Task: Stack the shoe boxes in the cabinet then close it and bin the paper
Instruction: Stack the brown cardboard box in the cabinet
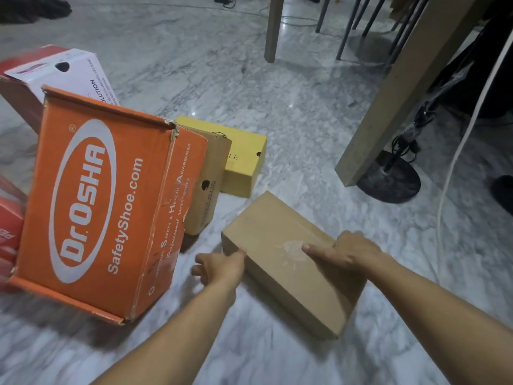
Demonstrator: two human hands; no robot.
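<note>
Cardboard is what both hands are dealing with: a plain brown shoe box (288,262) lies flat on the marble floor (291,101) at lower centre right of the frame. The left hand (219,266) presses against its near left end with fingers loosely spread. The right hand (342,252) lies over the top right edge, fingers curled down the far side.

It looks stiff and light, with matte sides that should not slip. The lid seems shut, and taking it by the two short ends, as now, ought to keep it level.

Counting boxes: one plain brown box, one large orange box (102,207) tilted at left, one smaller tan box (205,179) behind it, one yellow box (241,157) at centre, one white box (63,76) at upper left, and red cardboard (9,232) at the left edge, number unclear. Neither cabinet nor paper is in view.
</note>
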